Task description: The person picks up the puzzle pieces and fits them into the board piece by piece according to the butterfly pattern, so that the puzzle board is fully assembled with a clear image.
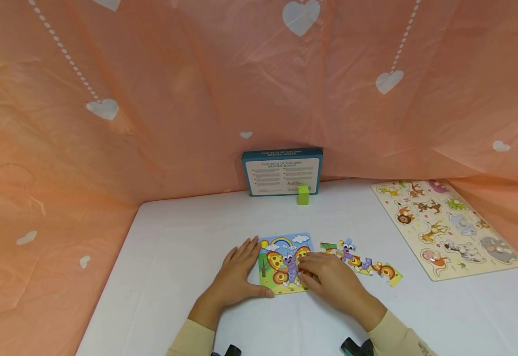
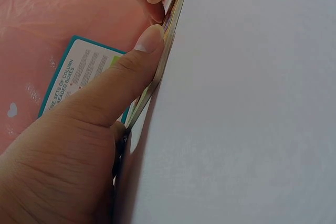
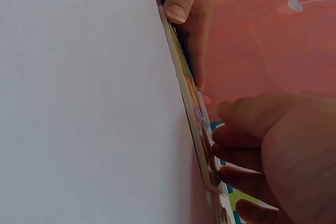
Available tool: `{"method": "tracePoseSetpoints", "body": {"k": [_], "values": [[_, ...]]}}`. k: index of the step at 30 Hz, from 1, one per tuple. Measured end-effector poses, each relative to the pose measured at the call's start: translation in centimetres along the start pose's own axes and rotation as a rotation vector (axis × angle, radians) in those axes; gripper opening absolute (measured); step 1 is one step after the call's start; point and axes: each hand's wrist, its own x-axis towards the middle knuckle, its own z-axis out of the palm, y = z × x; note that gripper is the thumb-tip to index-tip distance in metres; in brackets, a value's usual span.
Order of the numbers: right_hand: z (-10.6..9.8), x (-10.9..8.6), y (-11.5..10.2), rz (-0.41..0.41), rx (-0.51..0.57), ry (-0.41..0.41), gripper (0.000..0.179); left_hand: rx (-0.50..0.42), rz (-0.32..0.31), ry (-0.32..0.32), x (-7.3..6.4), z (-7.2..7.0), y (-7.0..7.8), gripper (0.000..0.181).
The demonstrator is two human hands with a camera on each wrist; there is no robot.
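A small butterfly jigsaw board (image 1: 283,243), with a rainbow and clouds on it, lies flat on the white table in the head view. My left hand (image 1: 234,278) rests along its left side with extended fingers, the thumb (image 2: 149,39) on the lower-left edge. Over the board's right part, my right hand (image 1: 336,283) touches the picture with its fingertips (image 3: 226,174), covering that area. No piece shows between its fingers. Just right of the board lies a slanting row of loose puzzle pieces (image 1: 348,251), printed with purple, orange and green bits of the picture.
A teal-edged box (image 1: 282,174) stands upright at the back against the orange heart-printed cloth (image 1: 188,123). In front of it sits a green block (image 1: 303,195). On the right lies a large wooden animal puzzle board (image 1: 412,240), reaching the table's right edge.
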Motion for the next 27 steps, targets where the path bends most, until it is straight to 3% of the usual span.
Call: {"method": "tracePoseSetpoints", "body": {"k": [6, 11, 20, 27], "values": [[0.1, -0.3, 0.2, 0.053, 0.099, 0.005, 0.021, 0.012, 0.021, 0.006, 0.0, 0.2, -0.2, 0.133], [-0.5, -1.3, 0.6, 0.163, 0.217, 0.036, 0.033, 0.006, 0.025, 0.006, 0.0, 0.3, -0.3, 0.134], [-2.3, -2.5, 2.8, 0.255, 0.473, 0.287, 0.037, -0.007, 0.015, 0.010, 0.0, 0.2, -0.1, 0.133], [-3.6, -3.0, 4.5, 0.318, 0.710, 0.364, 0.042, -0.019, 0.009, 0.009, 0.0, 0.2, -0.1, 0.132]]}}
